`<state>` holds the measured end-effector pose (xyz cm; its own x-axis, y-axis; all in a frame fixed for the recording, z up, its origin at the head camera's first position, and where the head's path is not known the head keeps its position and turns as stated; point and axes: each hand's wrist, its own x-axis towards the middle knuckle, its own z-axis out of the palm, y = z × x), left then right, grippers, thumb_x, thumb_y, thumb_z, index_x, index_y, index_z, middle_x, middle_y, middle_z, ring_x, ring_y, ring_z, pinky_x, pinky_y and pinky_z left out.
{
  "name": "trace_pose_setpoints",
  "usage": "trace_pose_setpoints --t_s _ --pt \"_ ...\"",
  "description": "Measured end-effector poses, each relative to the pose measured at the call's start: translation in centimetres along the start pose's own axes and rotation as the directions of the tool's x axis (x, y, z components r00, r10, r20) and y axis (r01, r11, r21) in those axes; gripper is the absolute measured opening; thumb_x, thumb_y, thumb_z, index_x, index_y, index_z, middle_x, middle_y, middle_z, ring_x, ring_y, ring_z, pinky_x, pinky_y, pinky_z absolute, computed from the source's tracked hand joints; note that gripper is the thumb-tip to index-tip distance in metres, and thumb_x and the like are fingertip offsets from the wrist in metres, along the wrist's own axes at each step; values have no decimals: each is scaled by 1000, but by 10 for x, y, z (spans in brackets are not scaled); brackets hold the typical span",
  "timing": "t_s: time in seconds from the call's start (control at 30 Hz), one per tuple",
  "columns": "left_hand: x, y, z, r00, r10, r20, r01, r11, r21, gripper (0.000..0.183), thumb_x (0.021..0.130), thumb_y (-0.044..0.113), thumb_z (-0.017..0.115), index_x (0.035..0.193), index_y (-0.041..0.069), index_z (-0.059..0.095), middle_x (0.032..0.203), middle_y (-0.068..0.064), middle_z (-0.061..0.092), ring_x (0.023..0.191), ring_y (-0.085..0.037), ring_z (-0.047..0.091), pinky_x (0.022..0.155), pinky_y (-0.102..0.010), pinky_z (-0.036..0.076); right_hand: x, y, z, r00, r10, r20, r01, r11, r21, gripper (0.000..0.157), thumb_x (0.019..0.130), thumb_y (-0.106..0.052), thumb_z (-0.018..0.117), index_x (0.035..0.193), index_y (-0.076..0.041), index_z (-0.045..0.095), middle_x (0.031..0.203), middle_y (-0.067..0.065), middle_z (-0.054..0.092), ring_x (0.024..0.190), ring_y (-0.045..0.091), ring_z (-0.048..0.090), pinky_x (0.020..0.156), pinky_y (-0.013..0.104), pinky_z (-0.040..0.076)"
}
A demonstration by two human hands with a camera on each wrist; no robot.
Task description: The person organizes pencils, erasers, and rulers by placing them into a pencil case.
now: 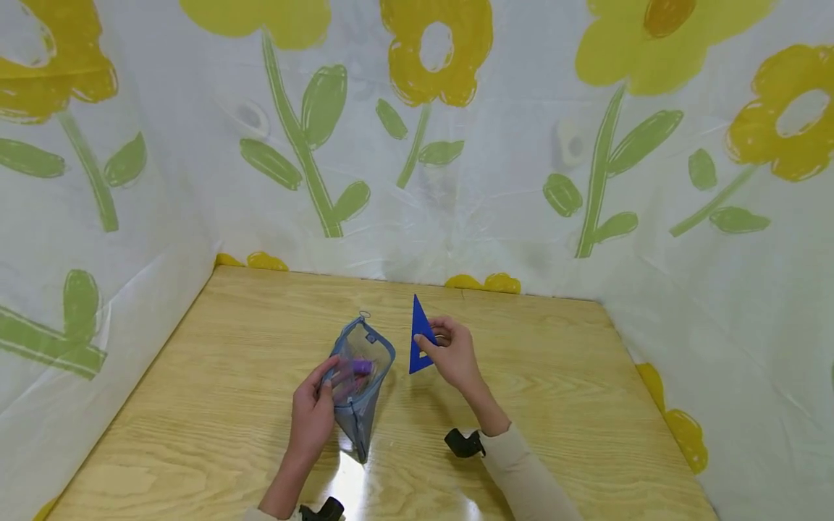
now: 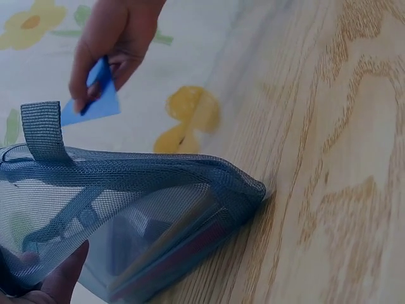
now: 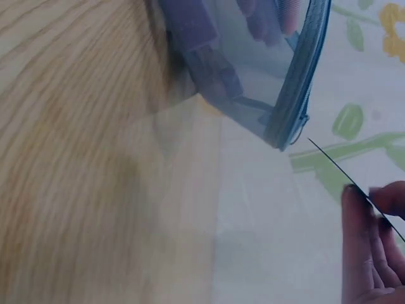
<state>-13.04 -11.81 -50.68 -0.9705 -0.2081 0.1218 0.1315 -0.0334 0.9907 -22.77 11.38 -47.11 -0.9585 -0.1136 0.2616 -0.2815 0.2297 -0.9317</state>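
Observation:
My left hand grips the side of a blue-grey mesh zipper pouch, its mouth spread open toward me. Inside lie a purple tube-like item and, in the left wrist view, several long thin items seen dimly through the mesh. To the right of the pouch, my right hand pinches a blue triangular set square between thumb and fingers, one point upward, held apart from the pouch. Edge-on, the set square shows as a thin line in the right wrist view. A ring zipper pull hangs at the pouch's end.
Beneath both hands is a light wooden table. A white cloth printed with yellow flowers and green leaves rises along its back and sides. Black wrist cameras sit on both wrists.

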Motion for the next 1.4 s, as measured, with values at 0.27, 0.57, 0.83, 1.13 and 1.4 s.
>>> trace_pose_setpoints --t_s 0.27,0.57,0.83,1.13,1.4 --pt "-1 1 -1 1000 1 3 0 1000 -18 45 102 -12 29 144 -11 48 141 -27 55 123 -41 60 89 -22 59 5 -33 10 996 -44 -79 50 996 77 26 91 3 72 113 12 64 98 28 70 77 21 72 70 23 62" --pt "0 0 -1 1000 0 -4 0 1000 -4 45 102 -12 30 143 -11 48 141 -27 56 125 -42 59 90 -21 58 11 -30 34 992 -84 -89 97 983 154 30 92 -1 73 120 3 64 100 22 71 78 27 73 70 32 65" --pt "1 1 2 1000 -15 -25 16 999 38 45 101 -12 32 142 -8 52 139 -25 58 124 -39 59 69 -9 53 7 -36 49 998 -64 -27 66 993 101 30 91 -6 75 119 0 64 99 21 69 77 36 73 65 33 64" --pt "1 0 2 1000 -4 -5 4 1000 6 46 101 -13 30 143 -10 50 140 -26 56 128 -40 56 94 -26 57 4 -46 59 992 59 108 -55 998 -44 27 92 -7 72 117 -2 64 100 15 69 71 20 71 62 33 64" --pt "3 0 4 1000 -13 4 13 999 -48 46 102 -14 28 143 -13 47 142 -30 53 127 -44 56 96 -35 57 -3 -51 66 976 134 174 -111 985 -135 29 89 -5 71 117 -2 64 95 10 65 67 14 65 59 28 60"
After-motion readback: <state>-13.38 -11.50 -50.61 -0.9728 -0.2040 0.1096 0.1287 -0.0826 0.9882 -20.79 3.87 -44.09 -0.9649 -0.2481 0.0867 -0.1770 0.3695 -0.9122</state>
